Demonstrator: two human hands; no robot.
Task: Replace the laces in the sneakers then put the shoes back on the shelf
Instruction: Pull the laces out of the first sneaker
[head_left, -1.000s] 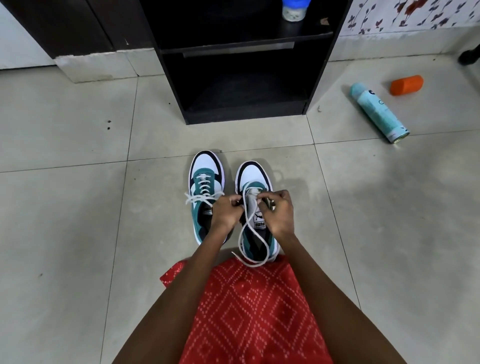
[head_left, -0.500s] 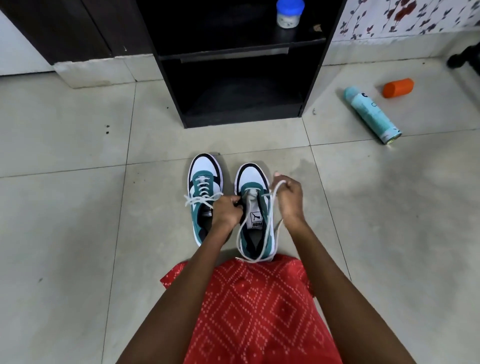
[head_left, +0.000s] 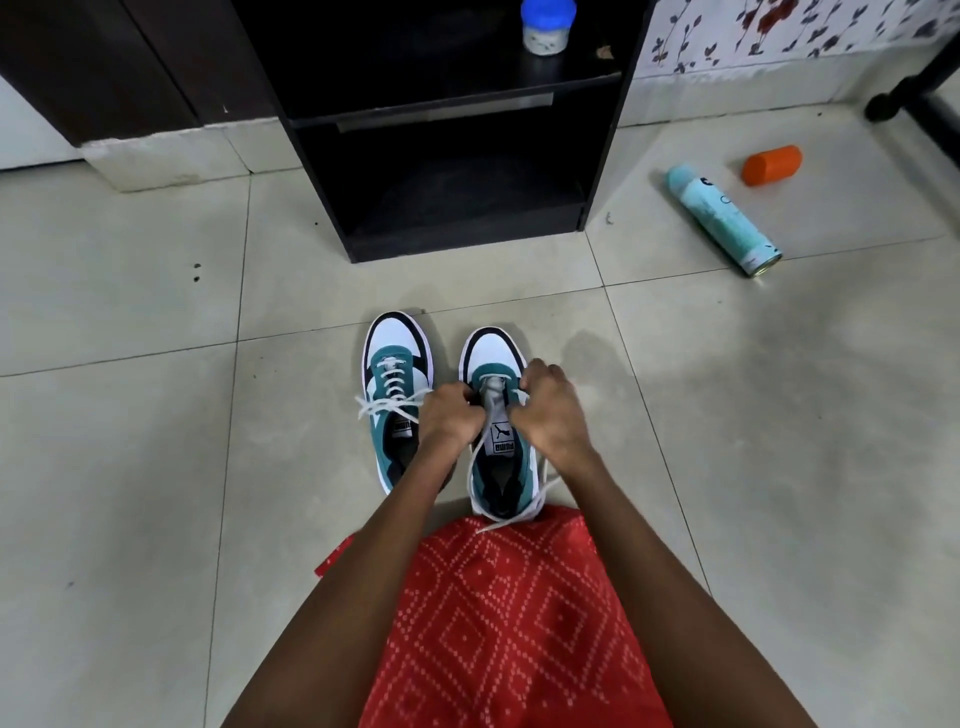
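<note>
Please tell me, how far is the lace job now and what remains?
Done: the left sneaker looks fully laced. In hand: the left hand and right hand grip the lace at the front eyelets of the right sneaker; most of it lies loose around the heel. Left: thread the rest, tie it, then set both sneakers, now on the floor, on the shelf.

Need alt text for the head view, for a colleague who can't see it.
The left hand and right hand grip a white lace at the eyelets of a teal sneaker on the floor, beside its laced mate. A black shelf stands just beyond them; a spray can and an orange cylinder lie off to the right.
</note>
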